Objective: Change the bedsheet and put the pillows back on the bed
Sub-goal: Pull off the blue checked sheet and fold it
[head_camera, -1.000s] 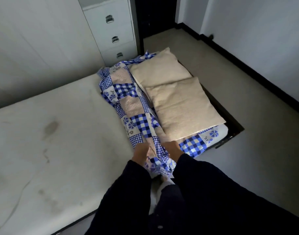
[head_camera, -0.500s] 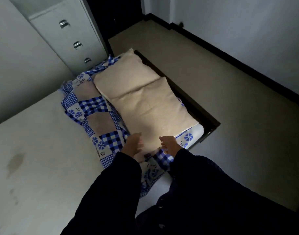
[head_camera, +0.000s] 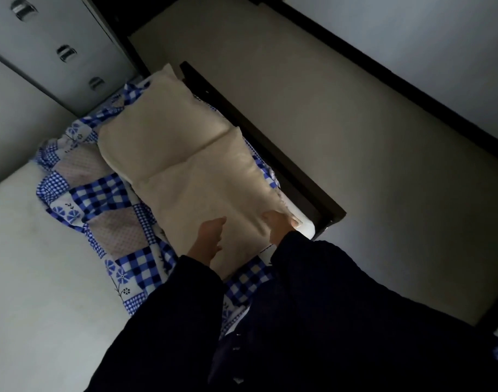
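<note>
Both hands have left the blue checked cotton bedsheet [head_camera: 106, 193] for the near beige rectangular pillow [head_camera: 202, 188]. The left hand [head_camera: 209, 236] rests released on it. The right hand [head_camera: 280, 222], nearer its edge, has fingers [head_camera: 294, 221] grasping the right corner. Its long axis runs away toward the second beige pillow [head_camera: 157, 128].

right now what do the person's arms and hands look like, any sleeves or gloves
Long, loose dark sleeves, near black in the dim light, cover both arms to the wrists: left sleeve, right sleeve. The left hand and right hand are bare; no glove, ring or watch shows. Small buttons dot the dark garment's front.
</note>
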